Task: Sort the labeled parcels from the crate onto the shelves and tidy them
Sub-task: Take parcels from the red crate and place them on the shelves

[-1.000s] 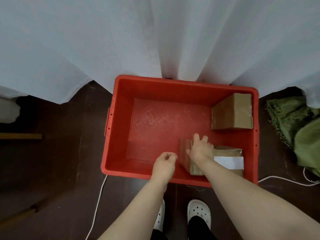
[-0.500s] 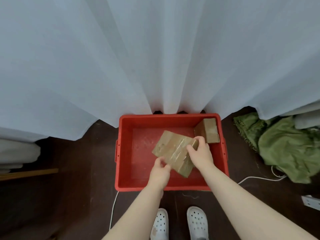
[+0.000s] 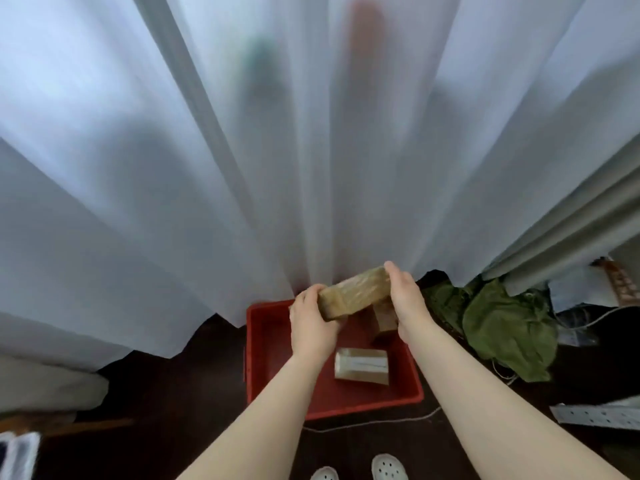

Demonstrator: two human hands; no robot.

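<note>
A person held a brown taped parcel (image 3: pixel 353 294) in both bare hands above a red crate (image 3: pixel 268 344) that stood on a dark floor (image 3: pixel 166 393), as seen from a head-worn camera. The left hand (image 3: pixel 311 327) clasped the parcel's nearer, lower end, fingers curled over its top edge. The right hand (image 3: pixel 407 299) gripped the farther, higher end, fingers wrapped over the corner. The parcel sat tilted, rising toward the right, clear of the crate's bottom and in front of a white curtain (image 3: pixel 242 168). Two more packages were inside the crate. A labelled parcel (image 3: pixel 362 367), a white sticker on its upper face, lay flat on the bottom toward the front right corner. A plain brown parcel (image 3: pixel 382 318) stood farther back by the right wall, partly hidden behind the right wrist and apart from the labelled one. The curtain hung in folds to the floor behind the crate, with blurred red and green shapes showing faintly through it. A heap of green cloth (image 3: pixel 502 327) lay on the floor to the crate's right. A thin white cable (image 3: pixel 363 424) ran just in front of the crate, and a pale perforated strip (image 3: pixel 599 415) lay at the right edge. The toes of white clogs (image 3: pixel 388 467) showed at the bottom.
</note>
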